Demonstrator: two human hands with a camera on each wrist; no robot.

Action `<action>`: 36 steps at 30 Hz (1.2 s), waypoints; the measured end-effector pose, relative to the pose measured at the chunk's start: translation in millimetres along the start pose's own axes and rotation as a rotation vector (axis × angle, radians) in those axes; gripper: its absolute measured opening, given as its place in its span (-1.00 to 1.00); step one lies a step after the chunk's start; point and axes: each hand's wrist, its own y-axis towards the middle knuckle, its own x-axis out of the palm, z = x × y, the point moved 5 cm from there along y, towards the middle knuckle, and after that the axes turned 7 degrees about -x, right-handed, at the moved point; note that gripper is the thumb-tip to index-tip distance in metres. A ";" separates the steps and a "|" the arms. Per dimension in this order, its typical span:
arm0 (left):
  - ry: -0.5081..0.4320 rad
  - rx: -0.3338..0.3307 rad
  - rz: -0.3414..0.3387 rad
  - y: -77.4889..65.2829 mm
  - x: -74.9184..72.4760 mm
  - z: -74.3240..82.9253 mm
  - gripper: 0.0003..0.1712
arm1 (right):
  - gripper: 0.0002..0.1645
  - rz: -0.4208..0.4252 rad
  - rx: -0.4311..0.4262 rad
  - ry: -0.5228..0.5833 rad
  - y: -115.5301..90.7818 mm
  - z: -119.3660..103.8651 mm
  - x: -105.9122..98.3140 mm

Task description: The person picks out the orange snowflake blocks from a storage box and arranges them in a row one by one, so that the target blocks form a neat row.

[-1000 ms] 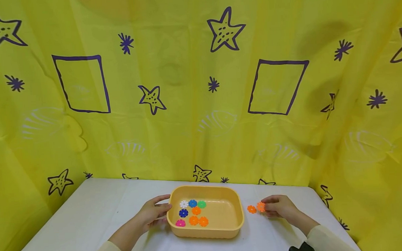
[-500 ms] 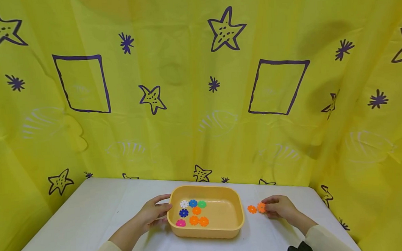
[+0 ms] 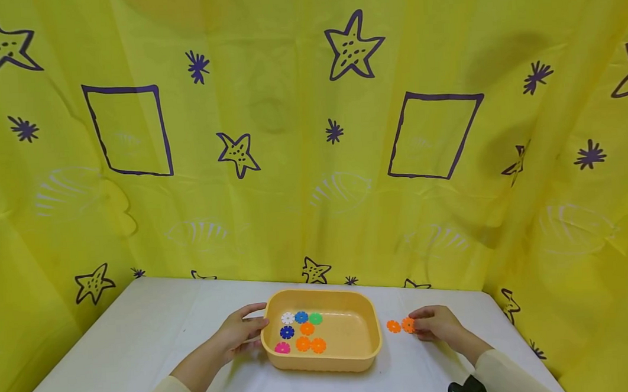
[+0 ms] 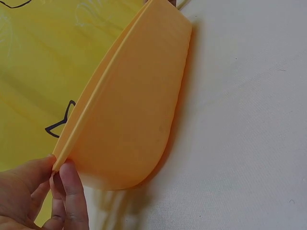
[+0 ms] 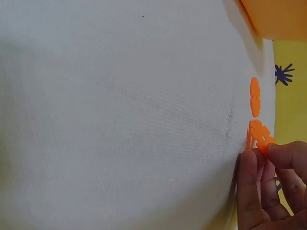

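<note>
My left hand holds the left rim of a shallow yellow-orange plastic basin. In the left wrist view, the thumb and fingers pinch the basin's lip. Inside lie several flower-shaped plastic discs, among them a white disc, a green disc, a dark blue disc and a pink disc. Right of the basin, my right hand pinches an orange disc between thumb and fingers, low over the table. Another orange edge shows beside it. A separate orange disc lies flat between that hand and the basin.
A white cloth-covered table carries everything. Yellow curtain with star drawings hangs behind it and along both sides. Dark wrist devices show at both sleeves near the bottom edge.
The orange disc in my right hand has turned slightly, with the hand staying in almost the same place. The left hand and the basin have not visibly moved.
</note>
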 end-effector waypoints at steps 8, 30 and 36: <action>0.001 0.011 -0.006 0.5 0.5 1.0 -0.39 | -0.72 -0.005 0.003 -0.024 0.5 -1.7 -1.6; -0.003 0.016 -0.009 0.9 -0.3 0.6 -0.40 | -0.69 -0.021 -0.007 -0.065 -0.5 -4.0 -7.9; -0.002 0.009 -0.003 0.5 -0.3 0.5 -0.40 | -0.63 -0.072 -0.060 -0.053 -5.0 -17.0 -1.5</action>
